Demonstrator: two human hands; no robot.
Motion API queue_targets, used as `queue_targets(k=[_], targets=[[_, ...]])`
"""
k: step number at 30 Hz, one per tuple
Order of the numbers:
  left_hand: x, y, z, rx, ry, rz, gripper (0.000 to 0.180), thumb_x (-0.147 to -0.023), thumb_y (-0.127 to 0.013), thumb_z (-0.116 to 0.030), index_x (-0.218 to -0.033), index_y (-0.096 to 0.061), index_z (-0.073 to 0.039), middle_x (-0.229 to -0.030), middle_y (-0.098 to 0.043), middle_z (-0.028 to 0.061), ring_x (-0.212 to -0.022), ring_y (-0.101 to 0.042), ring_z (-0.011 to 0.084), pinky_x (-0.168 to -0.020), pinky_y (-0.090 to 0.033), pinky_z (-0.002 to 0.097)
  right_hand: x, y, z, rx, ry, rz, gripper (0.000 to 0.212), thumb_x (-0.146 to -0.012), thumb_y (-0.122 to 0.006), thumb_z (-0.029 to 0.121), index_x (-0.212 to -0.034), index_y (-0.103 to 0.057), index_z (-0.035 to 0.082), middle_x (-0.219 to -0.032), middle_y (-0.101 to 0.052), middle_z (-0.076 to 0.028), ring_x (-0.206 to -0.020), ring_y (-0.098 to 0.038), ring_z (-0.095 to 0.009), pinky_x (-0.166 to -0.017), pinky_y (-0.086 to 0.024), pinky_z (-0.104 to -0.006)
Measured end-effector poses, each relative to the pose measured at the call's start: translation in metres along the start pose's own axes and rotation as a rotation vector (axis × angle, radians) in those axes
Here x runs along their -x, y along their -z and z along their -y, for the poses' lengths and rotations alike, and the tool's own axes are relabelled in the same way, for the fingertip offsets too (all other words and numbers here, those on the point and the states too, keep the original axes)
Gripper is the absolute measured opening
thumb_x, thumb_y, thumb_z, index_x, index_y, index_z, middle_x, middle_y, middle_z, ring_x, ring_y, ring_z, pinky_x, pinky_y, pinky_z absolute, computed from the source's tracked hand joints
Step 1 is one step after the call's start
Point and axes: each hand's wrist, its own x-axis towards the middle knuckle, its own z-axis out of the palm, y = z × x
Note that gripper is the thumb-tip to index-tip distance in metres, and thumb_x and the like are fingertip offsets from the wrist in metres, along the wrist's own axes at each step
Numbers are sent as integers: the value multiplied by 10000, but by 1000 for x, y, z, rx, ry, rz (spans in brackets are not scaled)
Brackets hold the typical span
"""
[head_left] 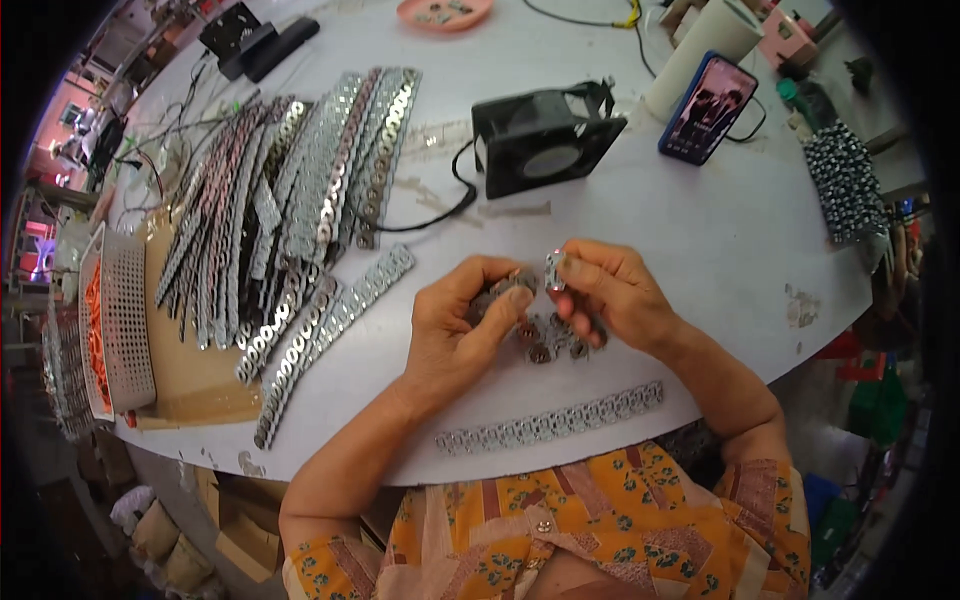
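My left hand (pixel 455 325) is closed around several small grey metal pieces (pixel 508 284), partly hidden by the thumb and fingers. Pinched between the thumb and fingers of my right hand (pixel 622 295) is a small shiny silver link-like piece (pixel 553 270), held close to the left fingertips. Below both hands a few loose dark metal pieces (pixel 540 353) lie on the white table (pixel 700 290). Nearer to me, a strip of linked silver pieces (pixel 550 420) rests along the front edge, touched by neither hand.
A large pile of metal strips (pixel 290 190) spreads over brown cardboard at left, beside a white perforated basket (pixel 128 320). Ahead stand a black fan (pixel 545 140) with its cable, a propped phone (pixel 707 108) and a white roll (pixel 705 50). A pink dish (pixel 445 12) sits farthest.
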Motion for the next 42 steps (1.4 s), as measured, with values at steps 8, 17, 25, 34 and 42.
queue_targets(k=[8,17,25,34,42], targets=[[3,-5,10,-500,-381,-34,186,-956,-656,67,-1137,-670,29,-903,-709,74,-750,-688,114,-634,-533,223,-3,-2,-12,306,263,-39,268,-1090,-553,240,-898,-618,64,-665,-582,38,-526,-487,-6,-451,-374,-177],[4,-9,5,-454,-312,-66,120,-957,-637,85,-1072,-644,51,-920,-678,105,-747,-704,141,-666,-586,260,-2,-8,-10,195,248,-64,289,-1077,-570,212,-842,-622,51,-630,-561,40,-485,-448,-8,-433,-344,-182],[0,-4,7,-398,-324,25,157,-969,-620,82,-1119,-646,44,-959,-700,100,-770,-704,134,-679,-565,248,-2,5,1,327,191,-101,252,-1055,-590,196,-847,-625,58,-649,-589,-14,-495,-502,-87,-456,-404,-257],[4,-10,5,-405,-231,125,196,-925,-677,50,-1113,-674,-3,-935,-681,124,-787,-687,244,-689,-537,319,-4,29,1,1035,749,-21,108,-955,-621,116,-894,-609,28,-761,-605,-165,-694,-638,-376,-614,-490,-445],[4,-5,-4,-125,-60,157,118,-1015,-645,-28,-1116,-689,12,-971,-695,44,-780,-662,86,-652,-522,236,6,25,14,776,641,130,91,-975,-633,106,-935,-666,32,-765,-625,-145,-663,-623,-314,-618,-498,-391]])
